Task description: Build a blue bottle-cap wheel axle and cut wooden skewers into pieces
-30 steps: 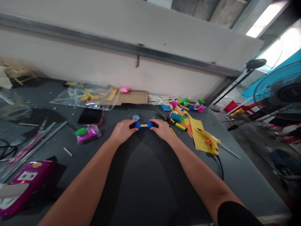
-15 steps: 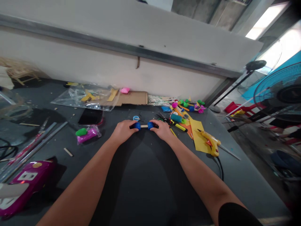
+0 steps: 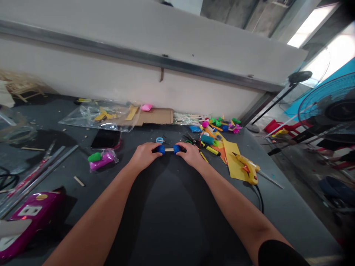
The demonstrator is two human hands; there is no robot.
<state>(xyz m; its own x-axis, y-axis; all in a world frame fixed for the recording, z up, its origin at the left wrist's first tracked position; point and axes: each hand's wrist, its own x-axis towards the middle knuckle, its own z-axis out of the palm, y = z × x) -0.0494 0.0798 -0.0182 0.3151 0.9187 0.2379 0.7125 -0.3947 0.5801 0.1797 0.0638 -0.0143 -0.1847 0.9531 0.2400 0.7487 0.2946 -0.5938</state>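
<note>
My left hand [image 3: 144,155] is closed round a blue bottle cap [image 3: 161,149], thumb and fingers on its sides. A matching blue bottle cap [image 3: 176,149] is gripped in my right hand [image 3: 190,153]. Between the two caps runs a short pale wooden stick [image 3: 169,150], level and joining them like an axle; its ends are hidden by the caps. Just behind the left cap lies a light blue ring [image 3: 160,140] with a small stick in it. Black scissors [image 3: 192,140] rest beyond my right fingers.
A yellow glue gun [image 3: 248,168] lies on yellow paper [image 3: 231,160] at right, beside a cutter [image 3: 211,148] and colourful clay pieces [image 3: 219,122]. At left are a phone [image 3: 105,138], a purple clay packet [image 3: 102,159], metal strips [image 3: 41,177] and a magenta device [image 3: 36,214].
The view has shifted very slightly. Both hands keep their hold on the blue caps and stay in nearly the same place.
</note>
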